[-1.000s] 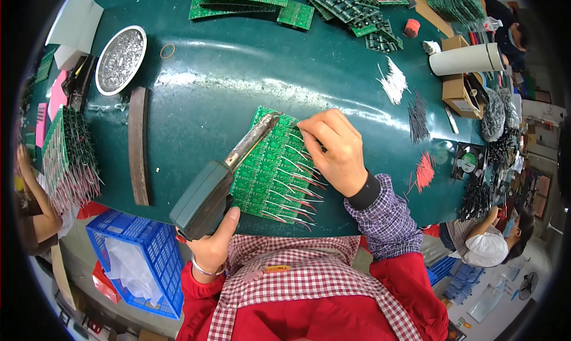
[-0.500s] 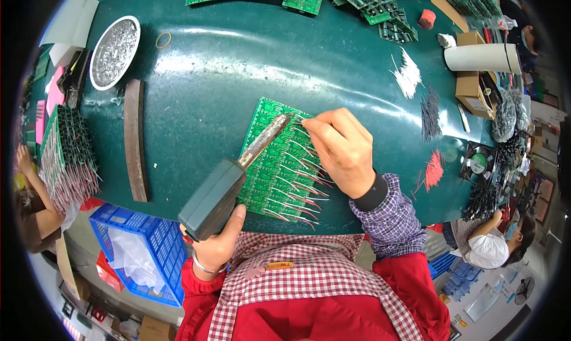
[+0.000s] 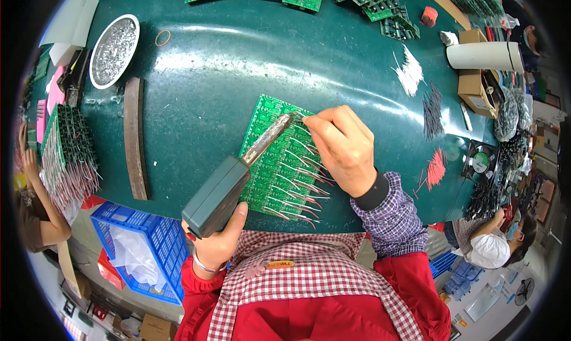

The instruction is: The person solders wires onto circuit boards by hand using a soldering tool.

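My left hand [image 3: 221,241] is wrapped round the handle of a soldering gun [image 3: 217,192] with a dark green body. Its metal barrel slants up over a green circuit board panel [image 3: 256,177], and the tip meets the panel's upper right part. Beside that tip my right hand [image 3: 346,152] is closed in a pinch on a thin wire, most of it hidden by the fingers. Below the pinch, several red, white and dark wires [image 3: 295,192] stick out from the panel past its right edge.
On the green table lie a dark bar [image 3: 135,139], a white bowl of metal bits [image 3: 137,39] and a stack of wired boards [image 3: 68,145]. Right are white [image 3: 409,72], black [image 3: 432,112] and red wires [image 3: 436,167]. A blue crate [image 3: 169,252] stands below the edge; other people sit either side.
The soldering gun and my left hand have shifted slightly up and right. My right hand keeps its pinch in almost the same place. At far left, another person's arm has moved.
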